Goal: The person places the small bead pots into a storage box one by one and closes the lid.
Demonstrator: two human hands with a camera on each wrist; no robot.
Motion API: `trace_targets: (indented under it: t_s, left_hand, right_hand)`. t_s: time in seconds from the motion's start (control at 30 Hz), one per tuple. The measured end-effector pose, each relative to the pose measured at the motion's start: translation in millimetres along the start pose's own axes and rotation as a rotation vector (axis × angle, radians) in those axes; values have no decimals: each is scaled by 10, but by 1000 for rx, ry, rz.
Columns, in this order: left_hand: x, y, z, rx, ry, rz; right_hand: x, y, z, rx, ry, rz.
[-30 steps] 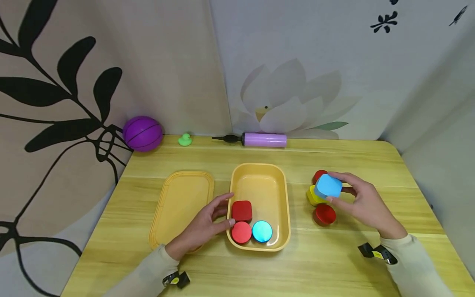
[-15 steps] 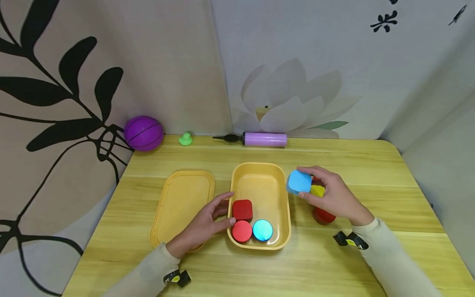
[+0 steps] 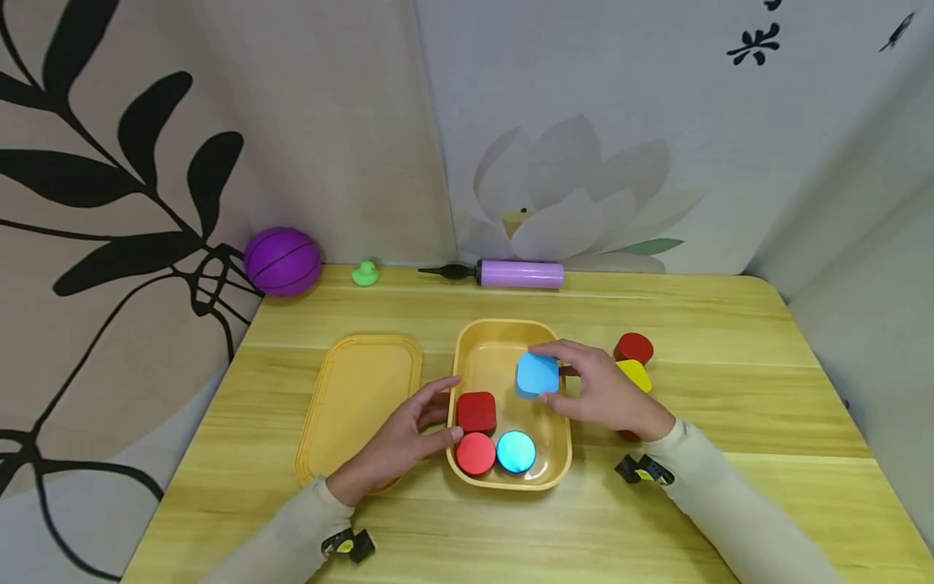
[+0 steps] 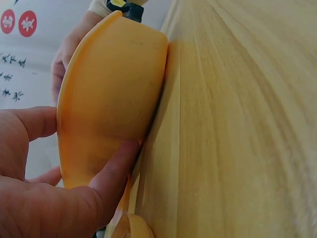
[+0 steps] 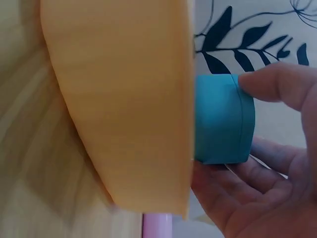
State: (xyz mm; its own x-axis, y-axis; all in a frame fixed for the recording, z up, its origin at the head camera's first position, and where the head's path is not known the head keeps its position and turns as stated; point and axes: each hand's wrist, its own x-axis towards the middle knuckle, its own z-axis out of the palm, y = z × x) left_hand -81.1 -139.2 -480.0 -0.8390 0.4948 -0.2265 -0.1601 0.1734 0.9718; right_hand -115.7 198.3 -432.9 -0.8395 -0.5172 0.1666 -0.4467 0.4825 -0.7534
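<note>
My right hand [image 3: 606, 393] pinches a blue rounded-square box [image 3: 537, 375] between thumb and fingers, over the right half of a yellow plastic tub [image 3: 503, 361]. In the right wrist view the lower part of this blue box [image 5: 223, 119] is hidden behind the tub's wall. At the tub's left side, my left hand [image 3: 397, 446] rests with spread fingers against the rim and outer wall; its thumb [image 4: 116, 168] lies along the wall. Inside the tub's near end sit a red rounded-square box [image 3: 476, 412], a red round one [image 3: 475, 454] and a blue round one [image 3: 516, 452].
A flat yellow lid [image 3: 365, 389] lies left of the tub. To the right are a dark red round box [image 3: 633, 347] and a yellow box [image 3: 636, 375], with another red one mostly hidden. Along the back are a purple ball [image 3: 282, 261], green duck [image 3: 366, 273] and purple pump [image 3: 521, 274].
My right hand has carried the blue box leftward from beside the red and yellow boxes to over the tub. The left hand has stayed at the tub's side.
</note>
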Motion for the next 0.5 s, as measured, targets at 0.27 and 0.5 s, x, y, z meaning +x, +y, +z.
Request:
trace_targets:
  t_s: [0.27, 0.5]
  left_hand:
    - [6, 9, 7, 1, 0, -11]
    - [2, 13, 5, -5, 0, -13]
  right_hand:
    - [88, -83, 178, -108, -105, 25]
    - [127, -118, 267, -244, -197, 6]
